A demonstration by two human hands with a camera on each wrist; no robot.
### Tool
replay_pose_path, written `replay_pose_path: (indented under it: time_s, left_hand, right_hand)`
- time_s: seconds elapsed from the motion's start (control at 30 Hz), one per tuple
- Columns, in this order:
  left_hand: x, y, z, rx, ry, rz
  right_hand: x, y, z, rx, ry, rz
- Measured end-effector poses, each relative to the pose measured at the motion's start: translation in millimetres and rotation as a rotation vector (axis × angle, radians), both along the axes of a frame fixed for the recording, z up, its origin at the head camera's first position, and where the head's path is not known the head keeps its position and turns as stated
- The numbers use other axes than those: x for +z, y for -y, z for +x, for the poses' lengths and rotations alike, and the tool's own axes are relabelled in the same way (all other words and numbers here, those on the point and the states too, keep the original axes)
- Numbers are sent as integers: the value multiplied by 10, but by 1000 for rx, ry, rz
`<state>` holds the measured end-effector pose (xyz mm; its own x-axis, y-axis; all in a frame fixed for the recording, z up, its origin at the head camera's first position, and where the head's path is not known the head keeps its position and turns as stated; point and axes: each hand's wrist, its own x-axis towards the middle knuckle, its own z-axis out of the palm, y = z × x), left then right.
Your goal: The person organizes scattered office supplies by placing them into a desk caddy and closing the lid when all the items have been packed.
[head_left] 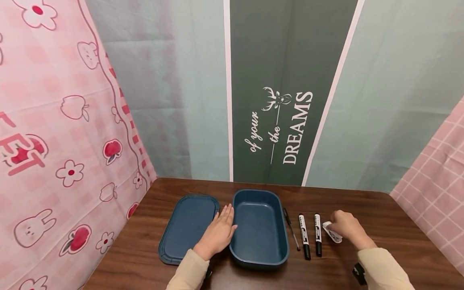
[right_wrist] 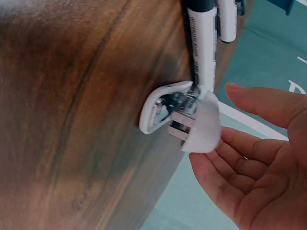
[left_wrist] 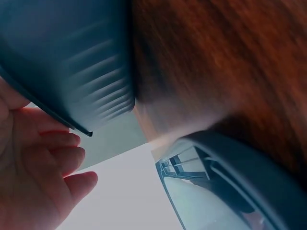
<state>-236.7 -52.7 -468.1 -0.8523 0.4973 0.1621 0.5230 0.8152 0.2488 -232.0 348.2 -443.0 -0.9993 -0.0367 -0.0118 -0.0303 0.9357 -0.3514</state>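
- The far edge of the desk (head_left: 398, 225) meets a hanging cloth (head_left: 203, 100); wood runs from the right grip (head_left: 346, 224) to the right edge.
- The left grip (head_left: 218, 233), fingers straight, rests at the left wall of the blue tub (head_left: 258, 264), a lid (head_left: 190, 227) lying on its other side.
- A pen (head_left: 291, 229) and two markers (head_left: 318, 234) lie between tub and white stapler (head_left: 335, 237).
- The stapler sits at the right grip's fingers, thumb spread apart from it.
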Motion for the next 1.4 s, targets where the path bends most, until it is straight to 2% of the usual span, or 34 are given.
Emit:
replay_pose_path:
  time_s: [0.2,0.4,0.97,1.4]
  left_hand:
    - [12,3,-6,-1,-11,-5]
    - [21,1,-2,-3,-4,-11]
    - [14,2,-6,5,19,7]
    - [34,-12,-10,8,27,-8]
  right_hand:
    - [-100,-9,-15,-5,-47,3]
    - [-168,-6,-37,-28,-31,23]
    - [-195,28,-16,-89,-38,21]
    - [-198,20,-38,-97,-22,27]
